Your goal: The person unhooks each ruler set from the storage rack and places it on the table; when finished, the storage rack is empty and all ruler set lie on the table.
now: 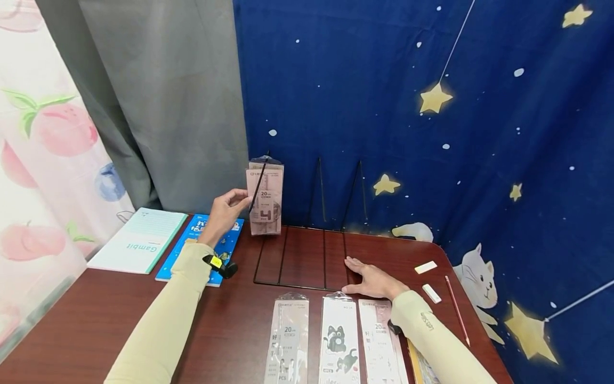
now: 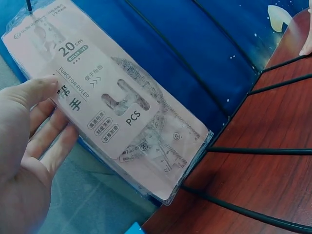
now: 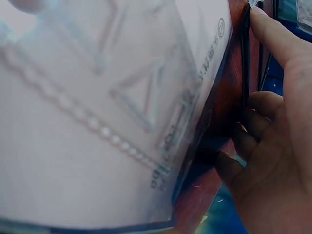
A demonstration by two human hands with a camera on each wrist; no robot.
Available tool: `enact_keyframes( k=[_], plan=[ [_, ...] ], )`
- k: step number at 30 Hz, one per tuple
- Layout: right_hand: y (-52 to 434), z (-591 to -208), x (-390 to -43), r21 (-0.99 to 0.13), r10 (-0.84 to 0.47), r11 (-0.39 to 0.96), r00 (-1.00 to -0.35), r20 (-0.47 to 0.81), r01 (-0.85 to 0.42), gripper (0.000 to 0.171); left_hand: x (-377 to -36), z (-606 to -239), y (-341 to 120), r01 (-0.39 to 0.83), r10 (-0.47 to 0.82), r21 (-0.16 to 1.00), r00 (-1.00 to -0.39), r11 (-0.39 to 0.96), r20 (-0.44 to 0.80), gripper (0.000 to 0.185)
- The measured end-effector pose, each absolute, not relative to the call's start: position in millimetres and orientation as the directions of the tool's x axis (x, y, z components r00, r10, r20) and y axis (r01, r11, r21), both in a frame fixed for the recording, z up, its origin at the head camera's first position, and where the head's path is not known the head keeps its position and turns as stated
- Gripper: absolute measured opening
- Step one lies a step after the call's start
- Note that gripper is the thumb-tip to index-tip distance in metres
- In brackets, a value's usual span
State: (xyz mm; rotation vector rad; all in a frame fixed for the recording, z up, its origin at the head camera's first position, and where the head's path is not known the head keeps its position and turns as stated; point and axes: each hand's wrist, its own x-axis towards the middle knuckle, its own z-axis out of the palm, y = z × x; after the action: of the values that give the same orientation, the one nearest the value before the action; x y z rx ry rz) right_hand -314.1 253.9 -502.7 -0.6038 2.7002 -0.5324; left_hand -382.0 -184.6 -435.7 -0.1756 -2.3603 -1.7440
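Note:
My left hand (image 1: pixel 227 209) pinches the left edge of a pink ruler set (image 1: pixel 265 213) in a clear sleeve, marked 20 cm. In the left wrist view the thumb of the left hand (image 2: pixel 29 141) lies on the front of the ruler set (image 2: pixel 105 97). The pack stands upright at the left end of a black wire rack (image 1: pixel 303 288), one wire crossing its front. My right hand (image 1: pixel 374 281) rests with extended fingers at the rack's right front corner. The right wrist view shows this hand (image 3: pixel 278 131) beside the wire, with a blurred clear-sleeved pack (image 3: pixel 122 122) close to the camera.
Three more ruler packs lie in front of the rack: a grey-pink one (image 1: pixel 289 341), a white cat one (image 1: pixel 339 333) and a pink one (image 1: pixel 378 336). Notebook (image 1: pixel 139 242) and blue book (image 1: pixel 177 258) lie left; erasers (image 1: pixel 426 267) and pencil (image 1: pixel 457 310) right.

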Motion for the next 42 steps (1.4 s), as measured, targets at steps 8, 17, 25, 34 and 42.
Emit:
enact_keyframes(
  k=[8, 17, 25, 34, 42],
  plan=[
    [254, -503, -315, -0.417, -0.459, 0.843, -0.857, -0.234, -0.338, 0.098, -370, -443, -185, 0.233, -0.055, 0.931, -0.964, 0.282, 0.259, 0.052],
    [255, -502, -314, -0.421, -0.458, 0.844, -0.855, -0.245, -0.331, 0.096, -350, -444, -181, 0.256, -0.061, 0.924, -0.957, 0.284, 0.284, 0.047],
    [253, -500, -315, -0.411, -0.442, 0.853, -0.862, -0.246, -0.32, 0.096, -328, -444, -179, 0.272, -0.058, 0.921, -0.953, 0.28, 0.299, 0.042],
    [252, -500, -315, -0.419, -0.448, 0.85, -0.856, -0.257, -0.319, 0.097, -296, -451, -181, 0.27, -0.068, 0.904, -0.949, 0.332, 0.309, 0.04],
    [252, -499, -315, -0.415, -0.442, 0.854, -0.858, -0.262, -0.313, 0.097, -266, -460, -179, 0.286, -0.095, 0.902, -0.938, 0.323, 0.332, 0.034]
  ],
)
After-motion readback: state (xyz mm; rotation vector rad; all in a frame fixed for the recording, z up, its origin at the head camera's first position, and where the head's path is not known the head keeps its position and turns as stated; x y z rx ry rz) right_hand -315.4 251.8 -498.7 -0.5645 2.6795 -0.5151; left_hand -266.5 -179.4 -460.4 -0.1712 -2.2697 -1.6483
